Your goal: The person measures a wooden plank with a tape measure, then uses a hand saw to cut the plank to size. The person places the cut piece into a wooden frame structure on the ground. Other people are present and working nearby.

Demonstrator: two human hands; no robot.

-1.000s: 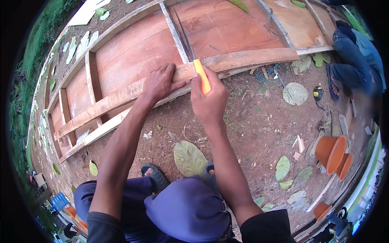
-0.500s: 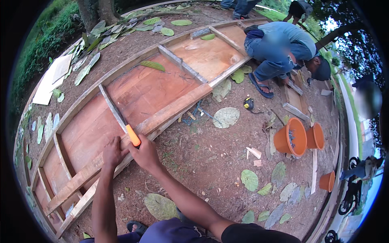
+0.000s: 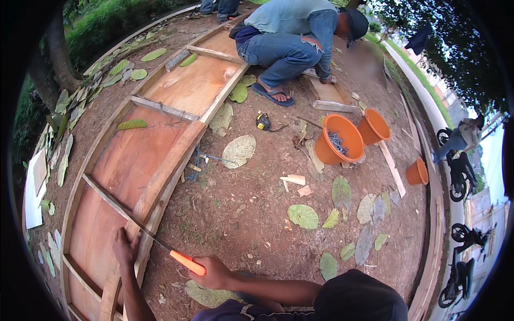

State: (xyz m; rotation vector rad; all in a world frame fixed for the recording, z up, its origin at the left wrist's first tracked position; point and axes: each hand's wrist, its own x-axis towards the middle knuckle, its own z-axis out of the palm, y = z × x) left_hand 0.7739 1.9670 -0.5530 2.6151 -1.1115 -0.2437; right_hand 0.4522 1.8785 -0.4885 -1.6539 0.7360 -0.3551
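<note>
My right hand (image 3: 214,273) is closed around the orange handle of a saw (image 3: 186,262). Its thin dark blade points up and left, lying across the long wooden beam (image 3: 170,156) of a curved frame. Just below the blade, my left hand (image 3: 126,247) grips that same beam, its fingers partly hidden. The frame (image 3: 68,214) has short crosspieces over reddish plywood panels (image 3: 145,143). One crosspiece (image 3: 107,195) meets the beam close to the blade.
A co-worker (image 3: 289,45) squats at the frame's far end, a hand on a small wooden box frame (image 3: 329,99). Orange buckets (image 3: 338,142), one holding nails, stand to the right. A tape measure (image 3: 263,122), leaves and wood scraps (image 3: 293,180) lie on the soil.
My right hand has drawn back toward me with the saw, so more blade shows. My left hand stays by the beam. The whole view has turned to the right.
</note>
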